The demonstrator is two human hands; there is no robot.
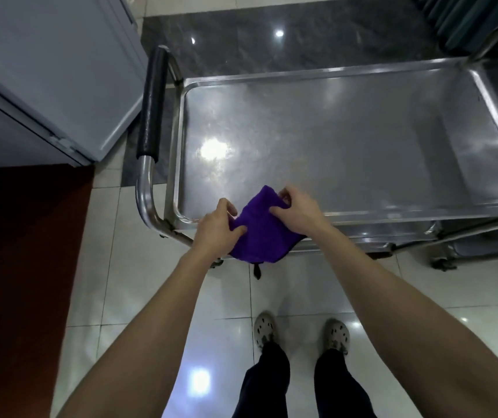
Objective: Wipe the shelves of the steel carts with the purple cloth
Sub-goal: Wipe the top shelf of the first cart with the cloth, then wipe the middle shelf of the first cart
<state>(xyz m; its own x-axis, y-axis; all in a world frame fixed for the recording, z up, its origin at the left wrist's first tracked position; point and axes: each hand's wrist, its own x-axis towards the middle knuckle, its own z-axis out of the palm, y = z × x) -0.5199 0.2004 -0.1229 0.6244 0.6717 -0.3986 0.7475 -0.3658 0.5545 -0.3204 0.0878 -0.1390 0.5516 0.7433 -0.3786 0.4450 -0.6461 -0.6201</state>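
The purple cloth point(261, 232) is folded and held over the near rim of the steel cart's top shelf point(347, 140). My left hand point(216, 229) grips the cloth's left side with thumb on top. My right hand point(297, 211) pinches its upper right edge. A small black tag hangs from the cloth's bottom. The top shelf is a shiny steel tray with a raised rim, bare and reflecting ceiling light. A lower shelf point(392, 233) shows under the near rim.
The cart's push handle with a black grip point(151, 107) stands at the left end. A grey cabinet point(45, 73) is at the far left. A second steel cart point(489, 245) sits at the right. My feet stand on glossy white tiles.
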